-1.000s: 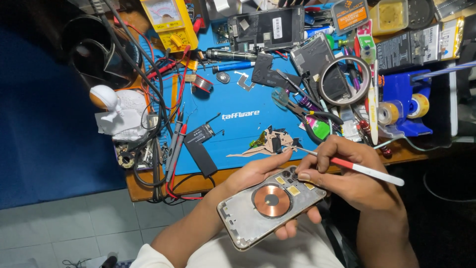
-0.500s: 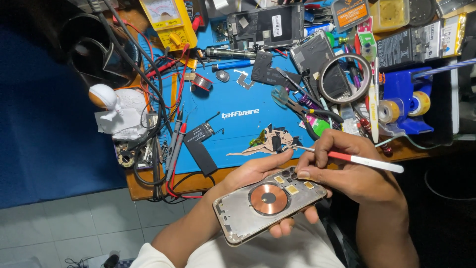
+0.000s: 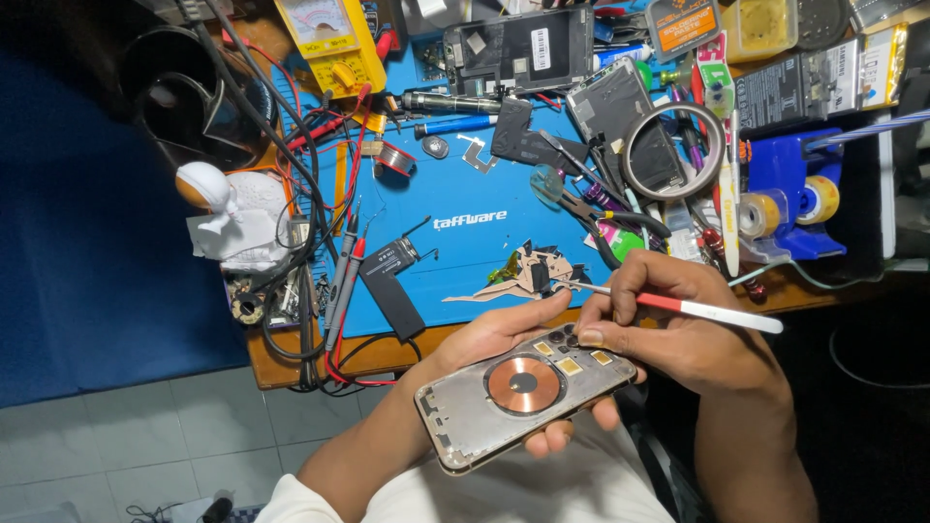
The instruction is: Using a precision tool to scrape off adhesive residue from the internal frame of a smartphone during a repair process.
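While the left hand (image 3: 504, 334) cradles the opened phone shell (image 3: 523, 392) off the counter's (image 3: 426, 344) front edge, the right hand (image 3: 678, 329), grip pinching a slim tool (image 3: 712, 310), probes its upper corner.

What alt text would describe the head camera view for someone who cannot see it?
A person's left hand cradles an opened phone housing with a copper coil, while the right hand holds a red-and-white tool beside its camera end. Behind lies a cluttered blue work mat with a yellow multimeter.
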